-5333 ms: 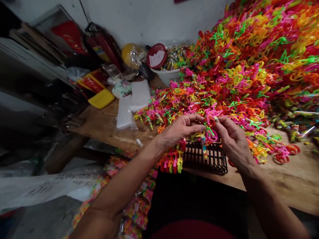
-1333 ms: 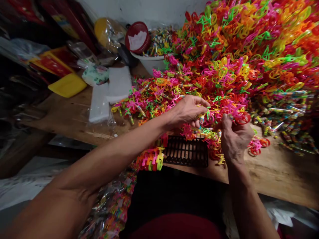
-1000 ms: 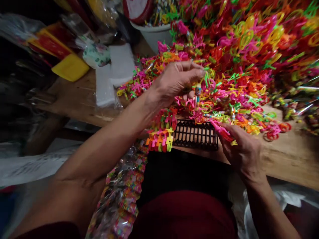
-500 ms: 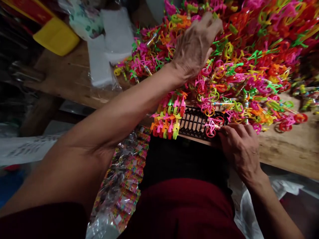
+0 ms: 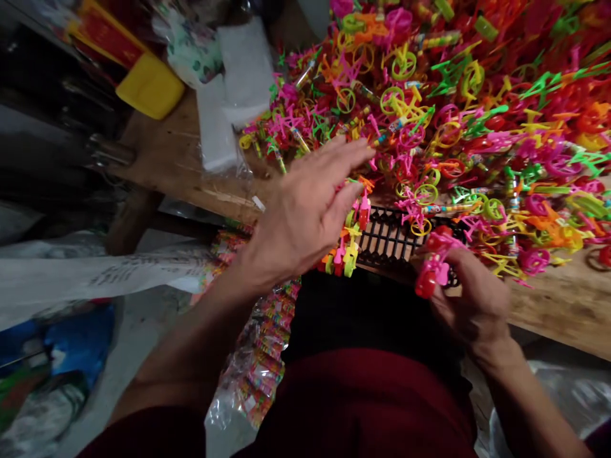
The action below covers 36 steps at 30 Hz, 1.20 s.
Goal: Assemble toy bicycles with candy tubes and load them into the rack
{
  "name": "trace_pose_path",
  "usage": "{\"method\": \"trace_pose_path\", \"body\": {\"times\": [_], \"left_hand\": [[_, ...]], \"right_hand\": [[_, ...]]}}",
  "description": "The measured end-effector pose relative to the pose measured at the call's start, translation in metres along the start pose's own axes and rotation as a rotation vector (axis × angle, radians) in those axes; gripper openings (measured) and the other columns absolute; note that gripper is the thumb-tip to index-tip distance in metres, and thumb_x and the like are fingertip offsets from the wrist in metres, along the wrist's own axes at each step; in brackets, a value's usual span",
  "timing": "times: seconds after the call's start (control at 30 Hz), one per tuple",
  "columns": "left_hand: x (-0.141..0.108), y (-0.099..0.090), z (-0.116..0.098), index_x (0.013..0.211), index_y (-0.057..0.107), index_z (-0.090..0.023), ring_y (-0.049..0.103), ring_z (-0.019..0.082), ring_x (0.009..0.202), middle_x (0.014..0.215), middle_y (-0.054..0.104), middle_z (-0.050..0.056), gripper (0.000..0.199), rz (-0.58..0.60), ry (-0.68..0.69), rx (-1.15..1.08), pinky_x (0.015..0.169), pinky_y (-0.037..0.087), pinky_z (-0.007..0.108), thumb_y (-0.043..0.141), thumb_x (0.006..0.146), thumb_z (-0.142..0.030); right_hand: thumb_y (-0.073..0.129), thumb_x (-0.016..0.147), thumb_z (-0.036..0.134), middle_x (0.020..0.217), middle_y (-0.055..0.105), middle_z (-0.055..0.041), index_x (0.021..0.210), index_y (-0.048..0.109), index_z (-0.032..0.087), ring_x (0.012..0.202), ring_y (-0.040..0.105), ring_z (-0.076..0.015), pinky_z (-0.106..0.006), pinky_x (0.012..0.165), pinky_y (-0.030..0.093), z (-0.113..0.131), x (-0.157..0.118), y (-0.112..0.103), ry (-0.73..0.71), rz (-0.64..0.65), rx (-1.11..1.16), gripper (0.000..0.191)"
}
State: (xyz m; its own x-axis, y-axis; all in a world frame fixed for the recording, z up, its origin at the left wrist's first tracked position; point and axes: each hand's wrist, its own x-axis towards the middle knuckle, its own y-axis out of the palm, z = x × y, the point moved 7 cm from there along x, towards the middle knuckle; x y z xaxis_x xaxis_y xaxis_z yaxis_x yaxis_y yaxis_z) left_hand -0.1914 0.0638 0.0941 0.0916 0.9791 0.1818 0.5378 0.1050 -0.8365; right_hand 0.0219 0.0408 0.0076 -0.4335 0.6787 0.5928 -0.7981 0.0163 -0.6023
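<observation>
My left hand [image 5: 305, 210] lies over the left end of a black slotted rack [image 5: 389, 238], its fingers stretched out and thumb apart. Beneath and beside it, small plastic toy bicycles [image 5: 352, 248] in pink, yellow and orange stand packed in the rack; the hand hides part of them. At the rack's right end, my right hand [image 5: 477, 302] grips a pink and red toy bicycle [image 5: 435, 264] between thumb and fingers, held slightly above the rack. Behind both hands spreads a large heap of loose toy bicycles [image 5: 449, 133], some with candy-like tubes.
White plastic bags or sheets [image 5: 245, 70] lie on the wooden table [image 5: 167, 149] at the left. A yellow and red object [image 5: 150, 86] is at its far left corner. A strip of clear packets [image 5: 270, 337] hangs below the front edge, beside my lap.
My left hand has come back from the heap, toward me and left, over the filled end of the rack. My right hand has lifted a pink and red toy bicycle at the rack's right end.
</observation>
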Motion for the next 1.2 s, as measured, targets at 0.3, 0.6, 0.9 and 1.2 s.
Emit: {"method": "trace_pose_path", "body": {"times": [0.3, 0.6, 0.9, 1.2], "left_hand": [[-0.023, 0.05, 0.034, 0.154, 0.043, -0.013, 0.036, 0.023, 0.155, 0.161, 0.047, 0.013, 0.053, -0.034, 0.156, 0.288, 0.13, 0.023, 0.048, 0.021, 0.108, -0.029], [-0.024, 0.05, 0.033, 0.153, 0.044, -0.011, 0.036, 0.026, 0.155, 0.161, 0.047, 0.012, 0.052, -0.048, 0.16, 0.266, 0.13, 0.023, 0.05, 0.027, 0.106, -0.024], [-0.025, 0.047, 0.031, 0.154, 0.045, -0.017, 0.037, 0.024, 0.155, 0.161, 0.048, 0.009, 0.053, -0.053, 0.133, 0.241, 0.131, 0.023, 0.05, 0.022, 0.109, -0.03], [-0.023, 0.046, 0.033, 0.154, 0.046, -0.019, 0.038, 0.023, 0.154, 0.16, 0.05, 0.009, 0.054, -0.051, 0.112, 0.185, 0.131, 0.022, 0.051, 0.02, 0.11, -0.037]], "right_hand": [[0.06, 0.091, 0.013, 0.093, 0.076, -0.0083, 0.112, 0.065, 0.019, 0.082, 0.072, -0.0213, -0.033, 0.072, 0.057, 0.015, 0.01, 0.063, -0.008, -0.017, 0.147, 0.022], [0.063, 0.091, 0.016, 0.089, 0.074, -0.0044, 0.109, 0.068, 0.021, 0.074, 0.07, -0.0188, -0.03, 0.068, 0.054, 0.009, 0.005, 0.054, 0.081, -0.087, 0.181, 0.02], [0.057, 0.091, 0.007, 0.087, 0.072, -0.0039, 0.111, 0.064, 0.021, 0.076, 0.064, -0.0176, -0.03, 0.069, 0.052, 0.02, 0.007, 0.06, -0.067, 0.071, 0.128, 0.026], [0.051, 0.099, 0.011, 0.075, 0.064, -0.0042, 0.098, 0.062, 0.017, 0.07, 0.052, -0.019, -0.033, 0.065, 0.043, 0.027, 0.016, 0.074, -0.096, 0.221, -0.024, 0.013]]}}
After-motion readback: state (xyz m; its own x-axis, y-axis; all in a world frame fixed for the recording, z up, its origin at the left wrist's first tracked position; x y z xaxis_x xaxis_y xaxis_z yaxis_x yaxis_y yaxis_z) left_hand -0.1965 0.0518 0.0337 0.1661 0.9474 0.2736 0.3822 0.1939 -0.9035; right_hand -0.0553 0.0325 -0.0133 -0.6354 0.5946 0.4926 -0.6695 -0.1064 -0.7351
